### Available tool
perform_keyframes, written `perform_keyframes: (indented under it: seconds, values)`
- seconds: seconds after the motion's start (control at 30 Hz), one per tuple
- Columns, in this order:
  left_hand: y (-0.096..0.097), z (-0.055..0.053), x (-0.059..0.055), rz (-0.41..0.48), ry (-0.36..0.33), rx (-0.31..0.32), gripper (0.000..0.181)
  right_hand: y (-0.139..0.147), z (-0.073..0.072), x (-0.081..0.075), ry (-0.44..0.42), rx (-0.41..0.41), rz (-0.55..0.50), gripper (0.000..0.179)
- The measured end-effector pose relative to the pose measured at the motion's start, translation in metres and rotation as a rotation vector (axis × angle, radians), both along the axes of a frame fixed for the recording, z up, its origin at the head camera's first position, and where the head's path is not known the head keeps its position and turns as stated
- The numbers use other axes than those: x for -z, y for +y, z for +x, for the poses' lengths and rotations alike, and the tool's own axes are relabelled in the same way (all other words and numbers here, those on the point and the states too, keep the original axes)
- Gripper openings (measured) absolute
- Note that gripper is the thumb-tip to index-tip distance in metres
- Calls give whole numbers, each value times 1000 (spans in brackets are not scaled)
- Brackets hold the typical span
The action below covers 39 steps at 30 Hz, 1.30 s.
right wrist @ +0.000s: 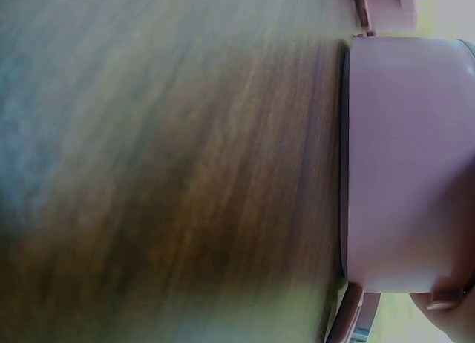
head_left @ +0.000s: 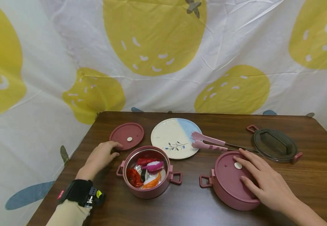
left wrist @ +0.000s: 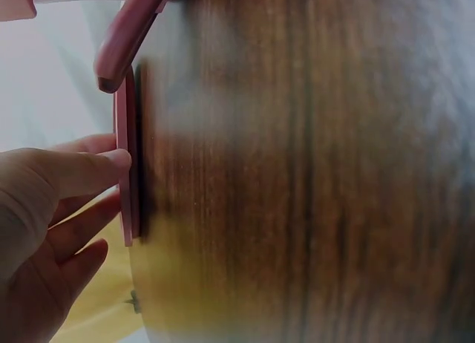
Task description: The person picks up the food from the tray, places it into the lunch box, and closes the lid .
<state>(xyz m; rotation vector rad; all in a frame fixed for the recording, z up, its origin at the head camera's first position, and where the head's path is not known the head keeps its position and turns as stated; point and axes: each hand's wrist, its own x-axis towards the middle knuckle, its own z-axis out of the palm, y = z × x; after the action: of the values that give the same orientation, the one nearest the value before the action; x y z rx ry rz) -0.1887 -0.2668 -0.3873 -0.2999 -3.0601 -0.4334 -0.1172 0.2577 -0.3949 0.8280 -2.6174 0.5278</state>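
My left hand (head_left: 102,157) is at the near left edge of a round maroon lid (head_left: 123,131) lying on the table. In the left wrist view, its thumb (left wrist: 115,159) touches the lid's rim and the other fingers are loosely bent. To the right of this hand, an uncovered maroon pot (head_left: 149,191) contains several colourful sushi-like pieces (head_left: 152,166). My right hand (head_left: 270,185) rests with spread fingers on the lid (head_left: 231,175) of a wider maroon pot (head_left: 231,201). That pot's side (right wrist: 408,165) fills the right part of the right wrist view.
A white and blue plate (head_left: 166,135) stands behind the pots. Pink-tipped tongs (head_left: 208,138) lie across its right edge and reach toward a dark see-through lid with pink handles (head_left: 276,146) at the right. A lemon-print cloth (head_left: 157,94) hangs behind the table.
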Motion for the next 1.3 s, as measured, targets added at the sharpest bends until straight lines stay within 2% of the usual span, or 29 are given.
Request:
perform_keyframes:
  seconds: [0.33, 0.57, 0.8, 1.1, 1.3]
  values:
    - [2, -1, 2, -17, 47, -14, 16, 0, 0, 0, 3, 3, 0, 58]
    - [0, 5, -5, -6, 168, -9, 12, 0, 0, 0, -1, 5, 1, 58]
    - [-4, 13, -18, 56, 260, 37, 11, 0, 1, 0, 1, 5, 0, 57]
    - [6, 34, -40, 107, 351, 104, 12, -1, 1, 0, -4, 7, -3, 58]
    - [25, 56, -54, 177, 418, 235, 21, -1, 1, -1, -8, 9, -5, 57]
